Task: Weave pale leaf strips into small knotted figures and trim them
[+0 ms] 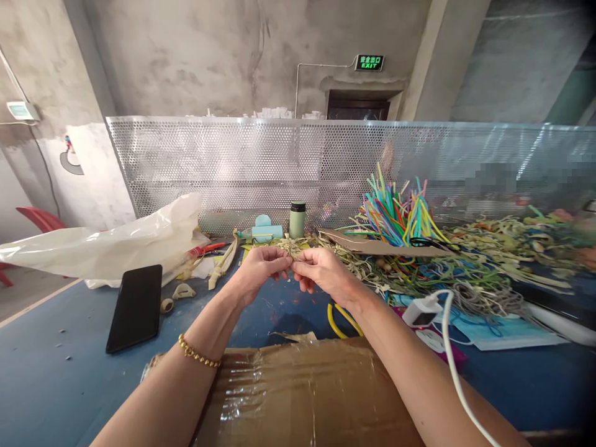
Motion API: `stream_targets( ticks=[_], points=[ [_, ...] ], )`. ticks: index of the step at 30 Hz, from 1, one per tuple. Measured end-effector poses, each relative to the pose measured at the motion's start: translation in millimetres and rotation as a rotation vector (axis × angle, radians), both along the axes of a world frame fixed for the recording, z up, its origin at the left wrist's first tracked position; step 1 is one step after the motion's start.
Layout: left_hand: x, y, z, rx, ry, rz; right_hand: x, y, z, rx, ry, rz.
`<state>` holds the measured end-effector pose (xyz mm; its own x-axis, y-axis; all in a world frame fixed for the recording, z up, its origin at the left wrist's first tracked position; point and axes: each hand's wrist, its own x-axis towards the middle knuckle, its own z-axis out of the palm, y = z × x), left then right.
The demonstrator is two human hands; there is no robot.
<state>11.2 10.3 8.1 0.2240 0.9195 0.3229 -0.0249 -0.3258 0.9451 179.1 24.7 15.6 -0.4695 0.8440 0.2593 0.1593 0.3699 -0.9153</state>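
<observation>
My left hand [261, 271] and my right hand [322, 271] meet above the blue table, thumbs and fingers pinched together with the tips almost touching. Whatever sits between the fingertips is too small to make out; pale yellow-green scraps [289, 244] show right behind them. Below my hands, a brown cardboard sheet [298, 391] with shiny clear tape lies at the table's near edge. The yellow handles of a tool [336, 321] stick out beside my right forearm.
A black phone [135, 308] and a plastic sheet [107, 242] lie left. Behind stand a green bottle [297, 221] and a perforated metal panel [242, 161]. Right are colourful pipe cleaners [395, 211], strip piles [498, 242], a charger [423, 310] with white cable and a blue mask [507, 332].
</observation>
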Motion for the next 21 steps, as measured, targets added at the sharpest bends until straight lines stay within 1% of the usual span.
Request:
stream_targets(
  ticks=[5, 7, 11, 13, 16, 21],
  points=[
    [-1.6, 1.9, -2.2, -0.034, -0.003, 0.011, -3.2, 4.6, -8.0, 0.129, -0.09, -0.104],
    [-2.0, 2.9, -3.1, -0.032, 0.002, 0.029, -3.6, 5.4, -9.3, 0.165, -0.129, -0.11],
    [-2.2, 3.3, -3.2, 0.032, 0.055, 0.072, -2.4, 6.5, -9.8, 0.135, -0.113, -0.063],
    [-1.8, 2.2, -2.4, 0.04, 0.065, 0.07, -1.9, 7.0, -9.4, 0.107, -0.084, -0.063],
    [-0.4, 0.1, -1.4, 0.032, 0.071, 0.057, -2.1, 6.6, -7.9, 0.129, -0.067, -0.12],
    [2.4, 2.0, -3.2, 0.064, 0.097, 0.124, -3.9, 1.0, -2.6, 0.253, -0.17, -0.212]
  ],
)
